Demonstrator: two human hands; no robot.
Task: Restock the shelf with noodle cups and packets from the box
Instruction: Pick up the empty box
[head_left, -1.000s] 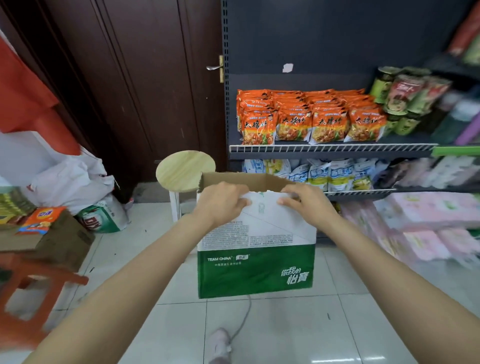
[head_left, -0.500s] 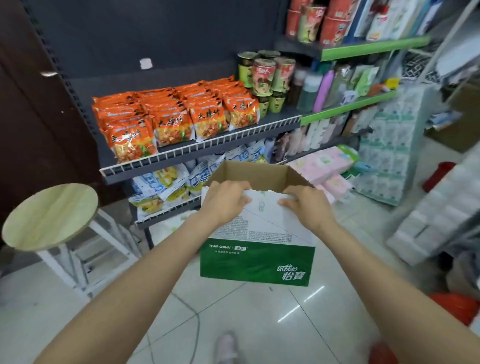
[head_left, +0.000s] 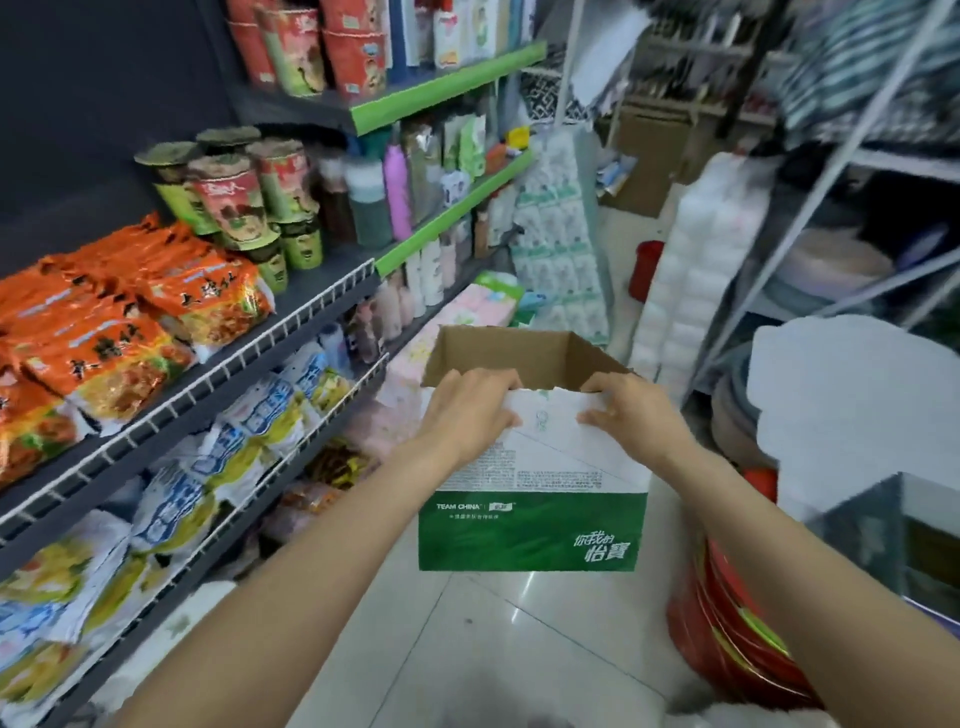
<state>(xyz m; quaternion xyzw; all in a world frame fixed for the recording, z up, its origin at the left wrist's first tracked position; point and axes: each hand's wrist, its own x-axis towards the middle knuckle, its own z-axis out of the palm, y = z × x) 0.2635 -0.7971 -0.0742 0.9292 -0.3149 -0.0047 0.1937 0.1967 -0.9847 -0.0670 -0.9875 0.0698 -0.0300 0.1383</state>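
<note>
1. Dark metal shelving unit with white wire front rails (head_left: 291, 332), one, on my left. I judge it already well filled; I see nothing of mine placed on it yet.
2. Green-and-white cardboard box with open top (head_left: 530, 530), one, held in mid-air in the aisle, just right of the shelving. Its brown inside walls show; I cannot see any contents from this angle, so whether stock is left inside I cannot tell.
3. Orange plastic noodle packets (head_left: 104, 332), middle shelf, at least four across the front with more stacked behind; exact count not readable.
4. Blue, white and yellow packets (head_left: 249, 431), on the shelf below, at least five, blurred.
5. Paper-lidded noodle cups (head_left: 234, 202), about six or seven, stacked beside the orange packets; three or so red cups (head_left: 353, 57) on the top shelf.
6. Left hand (head_left: 467, 410), one, clenched on the box's near rim.
7. Right hand (head_left: 631, 415), one, likewise gripping that rim.
</note>
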